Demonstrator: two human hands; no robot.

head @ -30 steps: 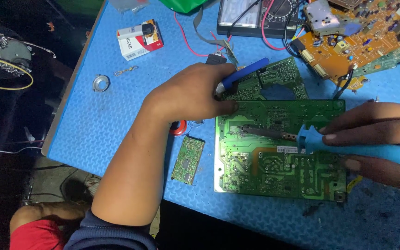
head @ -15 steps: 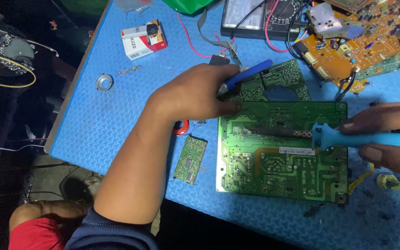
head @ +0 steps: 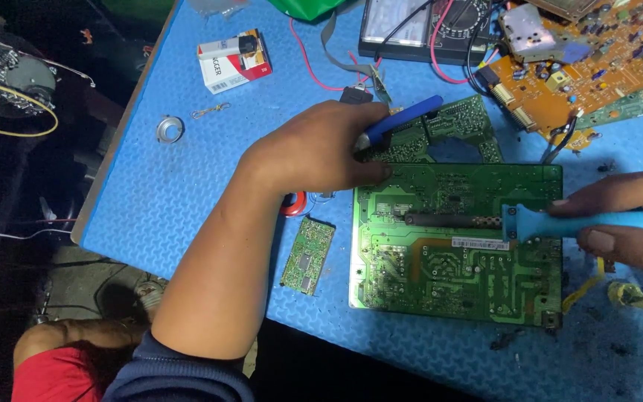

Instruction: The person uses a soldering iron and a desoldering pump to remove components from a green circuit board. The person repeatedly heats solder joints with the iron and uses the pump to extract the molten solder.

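Observation:
A large green circuit board [head: 455, 275] lies solder side up on the blue mat [head: 158, 193]. My left hand [head: 314, 149] rests at the board's top left corner, fingers closed around a blue-handled tool [head: 400, 119] that points up and right. My right hand [head: 626, 223] comes in from the right and grips a light blue soldering iron [head: 545, 222]. Its dark barrel [head: 448, 219] lies across the middle of the board, pointing left.
A small green board [head: 306, 254] lies left of the large one; another green board [head: 448, 126] lies behind it. Orange boards [head: 574, 74] and a multimeter [head: 418, 26] with red leads sit at the back. A red-and-white box [head: 234, 63], metal ring [head: 170, 128] and red tape roll [head: 294, 202] lie on the mat.
My right hand has drawn the soldering iron a little to the right across the board. The left hand has stayed in place on the corner.

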